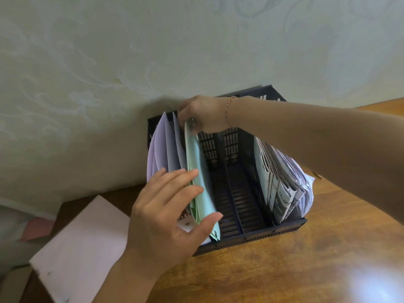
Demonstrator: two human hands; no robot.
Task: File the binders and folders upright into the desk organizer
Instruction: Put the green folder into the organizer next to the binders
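Green folder (pixel 200 171) thin, floppy; my right hand (pixel 202 113) pinches top corner; left hand (pixel 168 211) open, steadying front edge beside fingers.

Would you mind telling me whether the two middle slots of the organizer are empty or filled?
Empty: the two middle slots show bare slatted floor, while the green folder and newspapers fill the outer ones.

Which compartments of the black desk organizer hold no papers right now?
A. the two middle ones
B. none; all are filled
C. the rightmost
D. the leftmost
A: the two middle slots of the desk organizer show bare slatted floor, between the green folder and the rightmost paper stack.
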